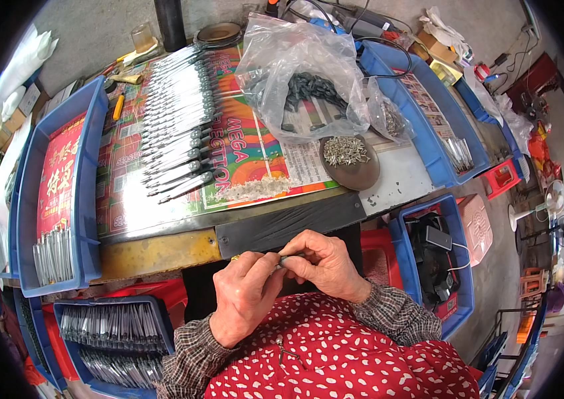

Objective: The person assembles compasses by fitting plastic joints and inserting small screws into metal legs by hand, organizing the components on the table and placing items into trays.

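At bench edge, left hand (245,292) & right hand (322,263) both pinch a small metal part (286,259); best keep it steady w/ fingertips close

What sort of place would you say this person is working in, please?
Probably a small hand-assembly workshop. The bench carries a long row of identical metal pieces, a dish of small screws and a clear bag of dark parts, with blue bins of stock alongside. Both hands, left hand and right hand, pinch one small piece.
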`<move>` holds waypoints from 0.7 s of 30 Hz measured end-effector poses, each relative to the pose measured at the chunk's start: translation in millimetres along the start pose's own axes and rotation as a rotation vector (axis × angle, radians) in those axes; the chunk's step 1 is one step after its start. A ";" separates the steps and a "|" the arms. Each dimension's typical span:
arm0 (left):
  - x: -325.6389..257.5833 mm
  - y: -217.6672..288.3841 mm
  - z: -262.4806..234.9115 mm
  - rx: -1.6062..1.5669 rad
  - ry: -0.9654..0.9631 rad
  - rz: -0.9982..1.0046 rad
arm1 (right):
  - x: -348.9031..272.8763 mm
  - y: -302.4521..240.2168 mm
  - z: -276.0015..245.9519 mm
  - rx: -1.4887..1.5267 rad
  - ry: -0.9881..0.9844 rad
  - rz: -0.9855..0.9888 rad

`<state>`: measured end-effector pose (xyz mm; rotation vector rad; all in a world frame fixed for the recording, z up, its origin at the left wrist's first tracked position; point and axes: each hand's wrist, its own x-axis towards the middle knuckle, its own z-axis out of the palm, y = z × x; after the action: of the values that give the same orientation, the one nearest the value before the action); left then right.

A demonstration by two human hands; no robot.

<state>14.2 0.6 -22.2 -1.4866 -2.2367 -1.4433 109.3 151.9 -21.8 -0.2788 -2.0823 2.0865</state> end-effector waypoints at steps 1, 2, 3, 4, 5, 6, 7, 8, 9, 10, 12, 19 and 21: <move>-0.3 0.0 -0.5 0.001 0.002 0.000 | 0.1 -0.5 0.5 -0.006 -0.001 -0.003; -0.9 0.0 -1.0 0.006 -0.001 -0.002 | -0.1 -2.0 1.7 -0.006 -0.003 -0.005; -0.6 -0.8 0.0 0.006 -0.006 -0.002 | -0.5 -3.5 2.5 0.012 0.015 0.008; 0.1 -1.0 0.6 0.003 -0.006 0.001 | -0.8 -4.7 2.7 0.031 0.033 0.020; 1.0 -0.7 0.8 -0.005 -0.010 -0.004 | -0.9 -5.6 1.2 0.028 0.036 0.018; 2.1 -0.2 0.8 -0.014 -0.015 -0.008 | -1.0 -6.7 -1.4 -0.062 0.032 -0.015; 2.7 0.7 -0.2 -0.012 -0.014 -0.007 | -0.5 -7.6 -3.7 -0.149 0.023 -0.048; 3.4 2.0 -1.5 -0.020 -0.025 -0.021 | -0.3 -8.5 -5.8 -0.148 0.023 -0.050; 3.7 3.5 -3.8 -0.025 -0.034 -0.037 | -0.3 -10.3 -7.2 -0.156 0.051 -0.063; 4.0 4.3 -5.6 -0.022 -0.031 -0.037 | -0.2 -12.2 -9.2 -0.163 0.080 -0.076; 5.3 4.7 -6.5 -0.029 -0.040 -0.044 | 1.0 -16.7 -19.0 -0.256 0.106 -0.112; 7.1 3.8 -6.6 -0.047 -0.015 -0.042 | 13.5 -26.7 -44.4 -0.644 0.326 -0.325; 7.5 3.1 -6.0 -0.043 -0.012 -0.040 | 18.7 -27.4 -50.4 -0.733 0.368 -0.336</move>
<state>10.2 1.5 -12.9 -1.4752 -2.2688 -1.5065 104.1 205.5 5.5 -0.3413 -2.3538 0.9466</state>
